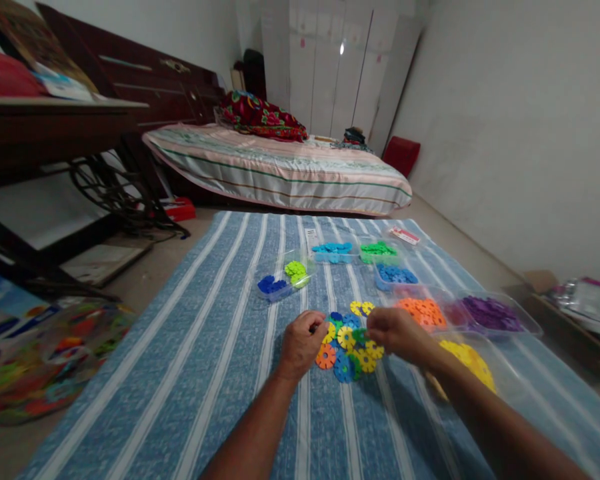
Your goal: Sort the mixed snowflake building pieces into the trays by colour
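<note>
I see left hand (301,345) and right hand (397,333) flanking a mixed-color disc pile (346,339) on the cloth-covered tabletop (230,373); can't tell if either grips one. Clear tubs (529,324) of discs sit far and right, bed (280,170) beyond.

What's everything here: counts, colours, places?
disc pile: uncounted, multicoloured, between hands
disc boxes: several, clear, left, right and beyond pile
packet: one, white-red, far cloth edge
striped cloth: one, blue-white, under pile
bed: one, striped cover, beyond cloth
bedding bundle: one, red floral, on bed
wardrobe: one, white, far end
table: one, brown, left
carton: one, red, floor by table
bag: one, multicoloured, lower left
unclear object: one, red, bed's right
clutter: uncounted, mixed, right edge
left hand: one, bare, pile's left
right hand: one, bare, pile's right
</note>
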`<state>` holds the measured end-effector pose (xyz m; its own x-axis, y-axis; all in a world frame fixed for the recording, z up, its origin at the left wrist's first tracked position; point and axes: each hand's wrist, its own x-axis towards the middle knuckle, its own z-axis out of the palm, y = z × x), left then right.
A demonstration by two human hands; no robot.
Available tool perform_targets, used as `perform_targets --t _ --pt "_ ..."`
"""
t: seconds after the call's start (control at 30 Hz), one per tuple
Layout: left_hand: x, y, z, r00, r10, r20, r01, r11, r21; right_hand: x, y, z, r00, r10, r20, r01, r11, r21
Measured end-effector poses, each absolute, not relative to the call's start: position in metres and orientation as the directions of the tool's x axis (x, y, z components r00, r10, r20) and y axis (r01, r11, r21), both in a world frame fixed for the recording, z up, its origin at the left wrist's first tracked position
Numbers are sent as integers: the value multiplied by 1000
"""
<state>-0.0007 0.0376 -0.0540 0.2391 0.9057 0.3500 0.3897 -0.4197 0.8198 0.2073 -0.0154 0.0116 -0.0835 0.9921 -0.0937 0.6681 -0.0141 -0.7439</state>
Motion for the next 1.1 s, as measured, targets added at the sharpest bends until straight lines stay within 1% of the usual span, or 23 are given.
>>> perform_targets --t 0.07,0.13,0.17,0.2,0.23,0.27,0.3,0.33,0.4,0.43,0.5,0.6,0.8,0.97,1.1 --pt "-1 38 -54 239 908 344 391 -415 822 228 17 30 38 996 84 729 29 -683" --pt "0 38 -54 237 909 342 392 -412 823 247 48 48 216 926 310 790 20 -612" --pt "-1 38 -54 237 910 342 393 -411 822 253 59 55 291 872 394 819 -15 -573" --pt "-1 38 -54 237 910 341 393 -411 823 257 67 59 326 832 449 840 -37 -541" --pt "-1 38 -55 238 909 341 392 -411 823 258 71 61 338 813 474 853 -52 -519" --pt "-1 38 -55 241 909 340 389 -411 825 255 70 60 318 826 466 862 -48 -504" --pt "-1 38 -56 243 909 338 384 -411 827 249 65 57 269 864 426 868 -26 -495" --pt "-1 38 -56 246 909 336 379 -410 830 241 56 51 200 912 360 871 3 -491" --pt "-1 37 -56 245 910 335 375 -408 833 220 33 36 34 983 179 879 55 -473" --pt "0 37 -56 243 910 335 376 -407 832 210 20 27 -25 996 86 888 61 -455" --pt "0 37 -56 236 911 338 382 -407 830 191 -4 12 -86 995 -49 916 60 -397" --pt "1 37 -56 237 915 328 386 -398 832 176 -28 -3 -119 978 -172 946 58 -320" --pt "1 38 -57 244 914 323 376 -396 837 173 -47 -10 -158 952 -263 911 38 -412" --pt "1 37 -56 246 916 316 386 -392 835 170 -51 -13 -117 963 -243 902 1 -432" --pt "1 37 -56 252 913 320 385 -398 832 168 -54 -16 -43 974 -224 894 -62 -443"
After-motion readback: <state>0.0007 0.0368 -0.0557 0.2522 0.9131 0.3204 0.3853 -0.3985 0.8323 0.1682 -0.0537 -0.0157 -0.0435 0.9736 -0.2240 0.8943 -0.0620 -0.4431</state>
